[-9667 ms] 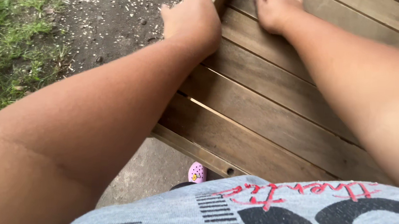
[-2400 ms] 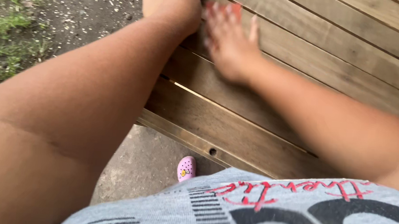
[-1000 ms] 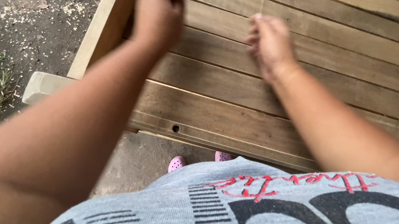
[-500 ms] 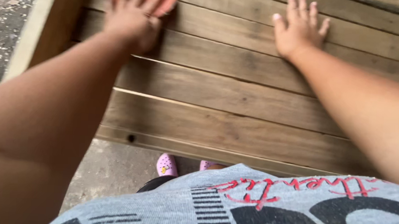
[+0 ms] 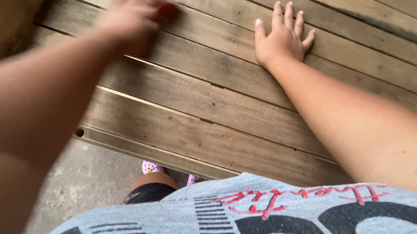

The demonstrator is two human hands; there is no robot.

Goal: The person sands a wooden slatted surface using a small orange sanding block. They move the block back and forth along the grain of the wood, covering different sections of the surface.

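Note:
My right hand (image 5: pixel 283 37) lies flat, palm down, fingers spread a little, on a weathered wooden slatted surface (image 5: pixel 209 107). My left hand (image 5: pixel 132 16) hovers or rests over the slats at the upper left; it is blurred by motion, so its fingers are hard to read, and nothing shows in it. Both forearms reach out from the bottom of the view over the planks.
A thick wooden frame beam (image 5: pixel 10 13) borders the slats on the left. A small round hole (image 5: pixel 79 132) marks the front edge board. Below lie a concrete floor (image 5: pixel 83 186), pink shoes (image 5: pixel 153 167) and my grey printed shirt (image 5: pixel 284 223).
Both hands have slid across the slats over the frames. In the last half second the left hand moved right and blurred, while the right hand stayed flat on a plank.

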